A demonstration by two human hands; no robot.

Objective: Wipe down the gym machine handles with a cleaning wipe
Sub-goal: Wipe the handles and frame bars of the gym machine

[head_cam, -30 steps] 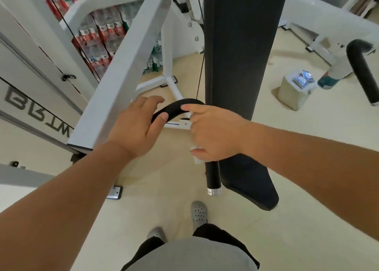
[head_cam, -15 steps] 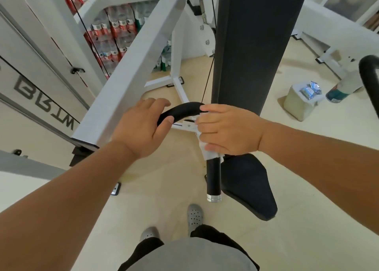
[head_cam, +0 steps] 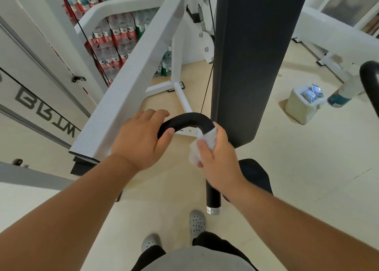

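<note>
Black curved handle (head_cam: 185, 119): steadied at its left end by the left grip (head_cam: 137, 143), clenched round it. White crumpled wipe (head_cam: 207, 142): clasped in the right grip (head_cam: 219, 160), pressed to the handle's bend, presumably for rubbing.

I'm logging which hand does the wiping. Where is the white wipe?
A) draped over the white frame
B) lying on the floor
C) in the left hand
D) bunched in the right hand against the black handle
D: the wipe is bunched in the right hand, pressed to the black handle, which the left hand grips bare.
</note>
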